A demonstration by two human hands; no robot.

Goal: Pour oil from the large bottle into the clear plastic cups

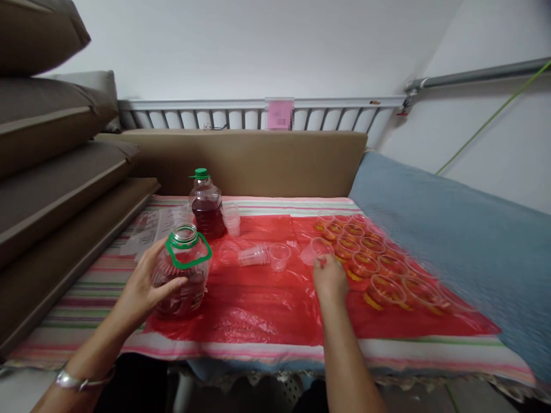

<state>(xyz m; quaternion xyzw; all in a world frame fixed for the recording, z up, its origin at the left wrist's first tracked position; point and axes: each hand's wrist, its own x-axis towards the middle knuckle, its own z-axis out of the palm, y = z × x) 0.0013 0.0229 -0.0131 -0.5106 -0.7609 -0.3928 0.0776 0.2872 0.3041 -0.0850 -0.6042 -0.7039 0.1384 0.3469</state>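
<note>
Right hand (329, 279) fingertips hidden behind knuckles; filled cups (379, 264) motion-blurred; pink label (279, 113) unreadable.

A home room, seemingly a bedroom: stacked brown cushions (51, 149), a metal bed rail (258, 115), a blue blanket (451, 229) and a striped sheet (86, 287) covering the bed.

I see a white wall (258, 46) behind a white railing (241, 115). Brown cushions (47, 149) are stacked at my left, a blue blanket (451, 229) lies right, a grey pipe (477, 74) above it.
</note>
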